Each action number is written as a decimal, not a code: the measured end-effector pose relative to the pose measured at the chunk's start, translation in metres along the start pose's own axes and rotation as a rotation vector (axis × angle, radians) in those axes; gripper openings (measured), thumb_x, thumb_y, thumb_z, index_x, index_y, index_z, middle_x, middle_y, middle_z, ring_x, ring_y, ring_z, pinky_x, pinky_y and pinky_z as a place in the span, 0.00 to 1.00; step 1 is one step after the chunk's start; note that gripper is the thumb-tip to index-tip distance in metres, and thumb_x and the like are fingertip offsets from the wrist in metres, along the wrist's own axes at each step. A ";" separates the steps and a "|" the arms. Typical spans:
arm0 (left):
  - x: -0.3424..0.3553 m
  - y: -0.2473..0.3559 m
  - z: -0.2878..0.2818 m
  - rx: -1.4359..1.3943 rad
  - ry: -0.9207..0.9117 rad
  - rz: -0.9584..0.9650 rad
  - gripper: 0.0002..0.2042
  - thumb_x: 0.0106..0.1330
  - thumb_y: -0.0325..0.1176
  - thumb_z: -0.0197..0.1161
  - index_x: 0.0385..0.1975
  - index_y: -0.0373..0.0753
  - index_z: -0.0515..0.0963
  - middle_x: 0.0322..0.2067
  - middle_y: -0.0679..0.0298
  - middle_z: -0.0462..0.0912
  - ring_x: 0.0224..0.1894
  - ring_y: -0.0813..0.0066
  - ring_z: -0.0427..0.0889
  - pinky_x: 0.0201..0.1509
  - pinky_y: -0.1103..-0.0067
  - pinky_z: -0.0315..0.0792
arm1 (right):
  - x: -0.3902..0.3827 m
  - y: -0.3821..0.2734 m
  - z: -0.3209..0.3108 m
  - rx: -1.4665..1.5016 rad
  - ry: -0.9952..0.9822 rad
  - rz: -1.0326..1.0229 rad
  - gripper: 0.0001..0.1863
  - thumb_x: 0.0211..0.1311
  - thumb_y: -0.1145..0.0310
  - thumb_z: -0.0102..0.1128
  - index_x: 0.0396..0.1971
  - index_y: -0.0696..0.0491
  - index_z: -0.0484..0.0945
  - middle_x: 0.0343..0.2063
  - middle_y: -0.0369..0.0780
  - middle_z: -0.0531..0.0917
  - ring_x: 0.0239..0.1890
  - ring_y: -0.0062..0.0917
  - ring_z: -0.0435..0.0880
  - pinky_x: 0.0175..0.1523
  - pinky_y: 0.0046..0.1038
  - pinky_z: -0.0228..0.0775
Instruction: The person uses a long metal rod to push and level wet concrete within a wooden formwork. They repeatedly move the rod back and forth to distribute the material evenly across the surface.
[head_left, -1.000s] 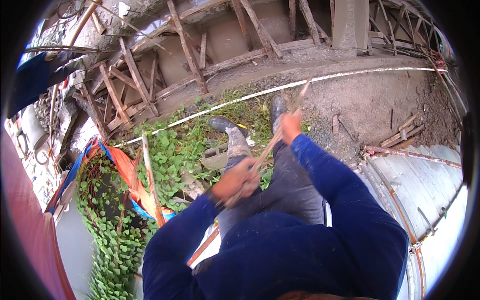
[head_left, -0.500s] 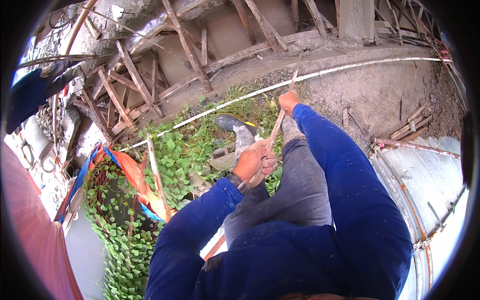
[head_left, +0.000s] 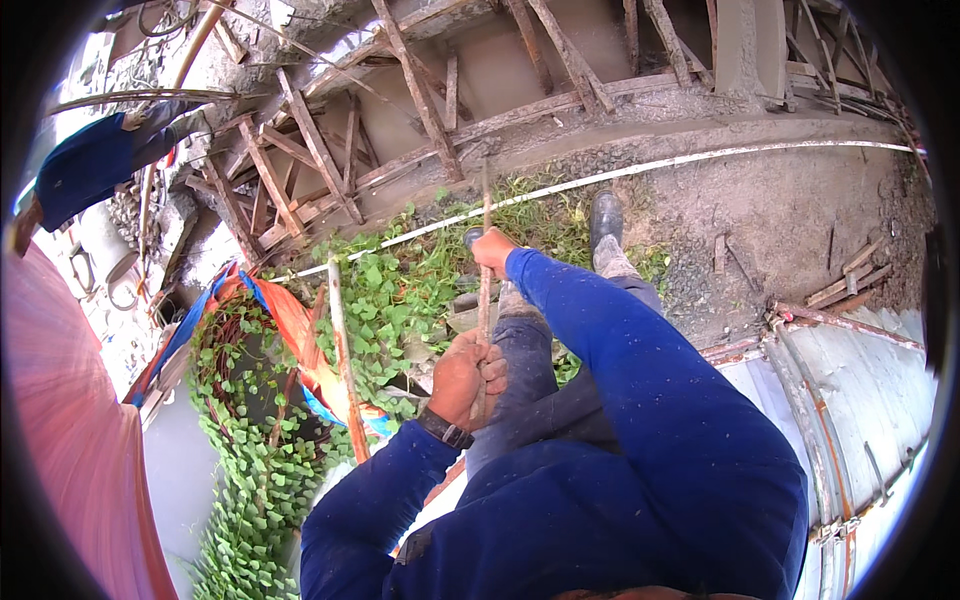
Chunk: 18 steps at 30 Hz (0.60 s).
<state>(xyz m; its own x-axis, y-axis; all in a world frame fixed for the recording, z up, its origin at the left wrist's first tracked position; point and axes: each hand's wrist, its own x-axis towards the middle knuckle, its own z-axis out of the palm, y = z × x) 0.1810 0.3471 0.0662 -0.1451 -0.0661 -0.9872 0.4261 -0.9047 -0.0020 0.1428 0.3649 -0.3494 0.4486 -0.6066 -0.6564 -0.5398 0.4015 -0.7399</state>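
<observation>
My left hand (head_left: 468, 378), with a dark band at the wrist, is wrapped round the lower part of a long, thin wooden stick (head_left: 485, 306). Higher up the same stick, my right hand (head_left: 492, 252) grips it with closed fingers. The stick points away from me, almost straight up the picture, toward the timber frames. Beneath it lie green weeds (head_left: 385, 290) and my legs, with a rubber boot (head_left: 606, 215) to the right of my right hand.
Timber braces (head_left: 430, 120) line a muddy channel ahead, behind a white line (head_left: 700, 155). An orange-and-blue tarp (head_left: 300, 335) and upright pole (head_left: 342, 370) stand left, corrugated sheets (head_left: 880, 390) right. Another person's dark sleeve (head_left: 85, 170) shows upper left.
The stick has swung leftward to stand more upright in the picture. My right hand has moved left with it and my left hand has shifted slightly left.
</observation>
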 end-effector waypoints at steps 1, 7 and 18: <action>-0.008 0.003 0.003 -0.014 0.019 0.004 0.06 0.79 0.28 0.42 0.48 0.42 0.67 0.27 0.72 0.64 0.24 0.83 0.63 0.24 0.83 0.60 | -0.005 -0.025 0.003 0.271 0.009 0.098 0.11 0.59 0.72 0.59 0.39 0.60 0.82 0.27 0.45 0.83 0.36 0.34 0.85 0.38 0.40 0.77; -0.102 0.002 0.005 0.149 0.123 -0.004 0.12 0.80 0.33 0.47 0.58 0.41 0.65 0.27 0.72 0.63 0.23 0.84 0.64 0.22 0.84 0.59 | -0.109 -0.163 -0.022 1.139 0.211 0.536 0.24 0.57 0.76 0.59 0.54 0.58 0.65 0.38 0.45 0.75 0.36 0.31 0.76 0.37 0.40 0.71; -0.040 -0.003 0.018 0.409 -0.363 -0.220 0.20 0.76 0.30 0.52 0.67 0.43 0.63 0.28 0.69 0.65 0.21 0.83 0.63 0.22 0.83 0.60 | -0.209 -0.038 -0.122 0.984 0.994 0.475 0.33 0.56 0.77 0.58 0.64 0.58 0.61 0.36 0.42 0.73 0.40 0.30 0.76 0.44 0.40 0.72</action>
<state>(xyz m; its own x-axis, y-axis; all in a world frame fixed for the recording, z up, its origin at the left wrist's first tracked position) 0.1694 0.3453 0.1085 -0.5177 0.0669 -0.8529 -0.0175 -0.9976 -0.0676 -0.0173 0.3924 -0.1659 -0.5087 -0.3355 -0.7929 0.3789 0.7397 -0.5561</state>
